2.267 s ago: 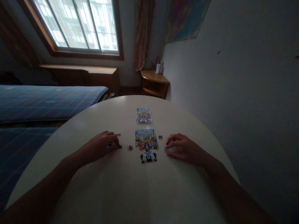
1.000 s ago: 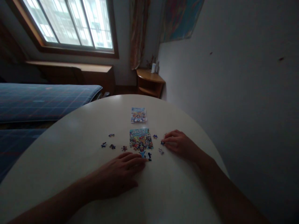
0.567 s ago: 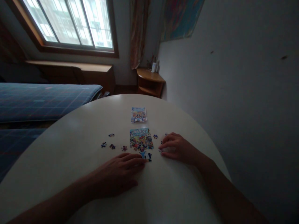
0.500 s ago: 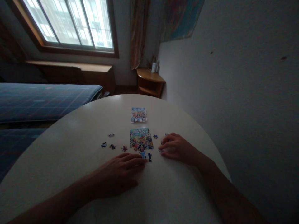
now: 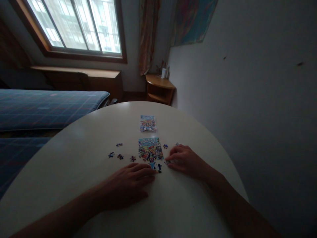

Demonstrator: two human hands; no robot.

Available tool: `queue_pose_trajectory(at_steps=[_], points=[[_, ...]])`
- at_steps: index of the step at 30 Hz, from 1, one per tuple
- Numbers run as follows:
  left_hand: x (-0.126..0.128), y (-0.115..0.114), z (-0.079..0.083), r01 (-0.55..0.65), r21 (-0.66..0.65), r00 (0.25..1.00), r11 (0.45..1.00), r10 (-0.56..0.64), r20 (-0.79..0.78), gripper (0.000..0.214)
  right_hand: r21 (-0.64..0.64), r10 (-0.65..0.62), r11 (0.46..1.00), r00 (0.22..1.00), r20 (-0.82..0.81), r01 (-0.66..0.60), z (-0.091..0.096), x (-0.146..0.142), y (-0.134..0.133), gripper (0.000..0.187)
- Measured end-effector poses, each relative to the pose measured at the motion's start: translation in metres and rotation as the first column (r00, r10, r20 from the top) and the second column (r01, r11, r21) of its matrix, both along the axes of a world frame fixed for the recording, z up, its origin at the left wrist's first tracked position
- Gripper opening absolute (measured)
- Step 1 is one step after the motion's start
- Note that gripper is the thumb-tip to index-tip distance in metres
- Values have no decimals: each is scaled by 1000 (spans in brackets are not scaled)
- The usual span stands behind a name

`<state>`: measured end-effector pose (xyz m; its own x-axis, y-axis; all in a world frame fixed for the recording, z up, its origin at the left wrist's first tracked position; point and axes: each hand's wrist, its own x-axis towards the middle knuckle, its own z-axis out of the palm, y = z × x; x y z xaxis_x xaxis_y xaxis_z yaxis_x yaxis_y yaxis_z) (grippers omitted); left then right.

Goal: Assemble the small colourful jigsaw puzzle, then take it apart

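My left hand lies flat on the table, its fingertips resting on a small joined section of jigsaw pieces below the picture card. The fingers are stretched out and hide part of that section. Just right of it, my right hand is closed in a pinch on a jigsaw piece, mostly covered by the fingers. Another loose piece lies beside the card, and one more shows just beyond my right hand.
Several loose jigsaw pieces are scattered left of the card. Farther back on the round white table lies a colourful packet. A wall stands to the right, and a bed with a plaid cover to the left.
My right hand has moved slightly left with the piece, closer to the joined section. My left hand stays on the joined pieces. The whole view has shifted a little.
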<state>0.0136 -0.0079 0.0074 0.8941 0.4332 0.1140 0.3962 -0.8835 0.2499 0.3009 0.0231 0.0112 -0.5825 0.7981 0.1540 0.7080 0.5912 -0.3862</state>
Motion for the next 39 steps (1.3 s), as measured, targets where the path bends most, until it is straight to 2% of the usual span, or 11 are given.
queue_pose_trajectory(at_steps=[6, 18, 23, 31, 39], points=[[1, -1, 2, -12, -20, 1000, 1000, 12, 7, 43, -40, -42, 998, 999, -6, 42, 4, -13, -5, 6], [1, 0, 2, -1, -25, 999, 1000, 0, -42, 45, -119, -15, 993, 1000, -24, 12, 6, -21, -9, 11], [1, 0, 2, -8, -19, 1000, 1000, 7, -18, 44, -90, 22, 995, 996, -86, -30, 4, -20, -6, 6], [1, 0, 2, 1, -34, 1000, 999, -1, 9, 44, -45, 75, 996, 989, -124, -81, -3, -18, -2, 14], [1, 0, 1, -2, -29, 1000, 1000, 3, 31, 43, -40, 25, 999, 993, -118, -30, -8, -20, -3, 13]])
